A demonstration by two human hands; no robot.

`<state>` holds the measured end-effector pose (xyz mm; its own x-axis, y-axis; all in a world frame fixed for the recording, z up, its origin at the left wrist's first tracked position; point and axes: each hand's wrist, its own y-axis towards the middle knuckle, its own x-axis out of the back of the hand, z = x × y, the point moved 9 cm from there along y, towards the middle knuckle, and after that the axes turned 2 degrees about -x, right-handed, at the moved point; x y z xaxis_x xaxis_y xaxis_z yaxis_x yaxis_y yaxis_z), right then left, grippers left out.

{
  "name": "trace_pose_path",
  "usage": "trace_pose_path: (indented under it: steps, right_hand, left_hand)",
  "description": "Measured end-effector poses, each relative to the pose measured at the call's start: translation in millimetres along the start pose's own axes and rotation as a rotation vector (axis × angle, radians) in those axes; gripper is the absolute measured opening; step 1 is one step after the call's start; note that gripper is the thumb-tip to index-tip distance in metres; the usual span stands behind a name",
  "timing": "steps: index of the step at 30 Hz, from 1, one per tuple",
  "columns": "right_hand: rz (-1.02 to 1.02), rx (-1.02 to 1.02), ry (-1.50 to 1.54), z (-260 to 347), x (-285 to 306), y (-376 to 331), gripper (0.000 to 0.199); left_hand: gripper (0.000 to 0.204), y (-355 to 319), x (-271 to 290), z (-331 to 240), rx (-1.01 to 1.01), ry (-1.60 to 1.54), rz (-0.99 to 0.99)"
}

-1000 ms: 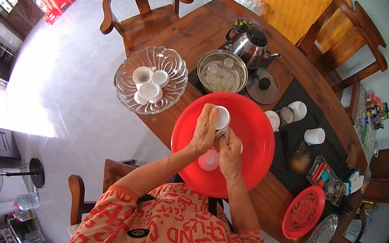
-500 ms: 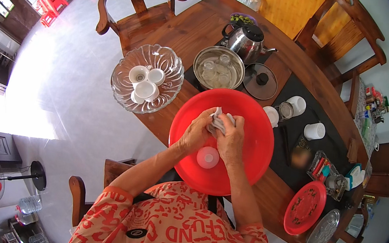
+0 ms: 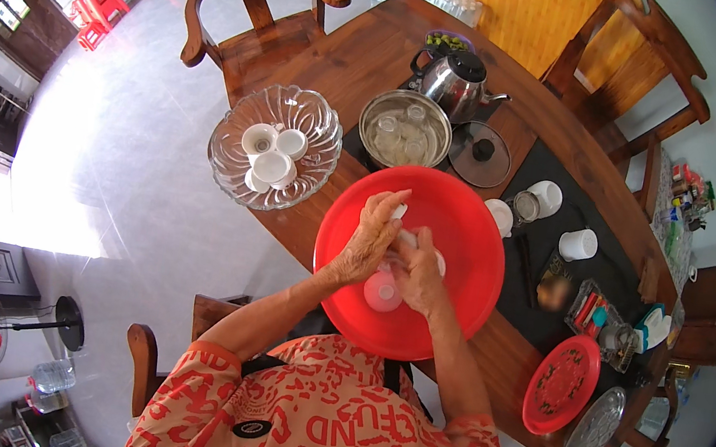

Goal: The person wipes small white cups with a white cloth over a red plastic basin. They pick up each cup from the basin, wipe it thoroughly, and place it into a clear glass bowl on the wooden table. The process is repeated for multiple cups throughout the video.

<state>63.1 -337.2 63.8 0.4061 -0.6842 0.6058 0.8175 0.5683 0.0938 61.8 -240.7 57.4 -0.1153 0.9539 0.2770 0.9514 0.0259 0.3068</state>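
Note:
Both my hands are over a red plastic basin (image 3: 475,240) at the table's near edge. My left hand (image 3: 365,241) has its fingers stretched forward, with a small white piece (image 3: 399,212) showing by the fingertips. Close beside it, my right hand (image 3: 420,273) is curled, fingers around something whitish (image 3: 409,238) that is mostly covered and blurred. A rounded white edge shows just behind the right hand's knuckles. In the basin below the hands sits a pale, translucent round cup (image 3: 382,293). To the left, a glass bowl (image 3: 231,151) holds several white cups (image 3: 272,166).
Behind the basin stand a steel pot (image 3: 368,138) with glasses in it, a kettle (image 3: 453,81) and a glass lid (image 3: 480,156). On the right are white cups (image 3: 578,244), a red plate (image 3: 561,385) and a glass tray (image 3: 595,428). A wooden armchair (image 3: 266,28) stands at the far left.
The hands, earlier pressed together around a crumpled greyish-white thing, have come slightly apart. My left fingers have straightened, and my right hand has moved down, nearer to me.

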Motion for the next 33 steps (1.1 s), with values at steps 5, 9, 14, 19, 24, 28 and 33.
trace_pose_path:
  steps: [5, 9, 14, 19, 24, 28, 33]
  right_hand:
    - [-0.057, -0.051, -0.06, -4, 0, -13, 0.045]
    - [-0.3, 0.066, -0.054, 12, 32, -11, 0.047]
    - [-0.23, -0.078, 0.256, -3, 29, -10, 0.036]
    - [-0.29, -0.131, 0.296, -17, 28, -11, 0.021]
    - [-0.35, -0.025, 0.161, 12, 34, -2, 0.014]
    - [-0.261, -0.084, 0.291, 11, 19, 17, 0.016]
    - [-0.208, -0.102, 0.387, 32, -9, 51, 0.022]
  left_hand:
    - [0.038, 4, -1, -7, 0.27, -0.454, 0.054]
    - [0.033, -13, 1, 26, 0.319, -0.539, 0.027]
    - [0.043, -13, -11, -8, 0.106, -0.194, 0.068]
    - [0.04, -14, -6, -21, 0.024, 0.032, 0.034]
    - [0.027, -14, 37, -32, 0.191, 0.251, -0.105]
    - [0.024, -13, 67, -36, 0.109, 0.354, -0.185]
    - [0.019, 0, 136, -23, 0.21, 0.593, -0.37]
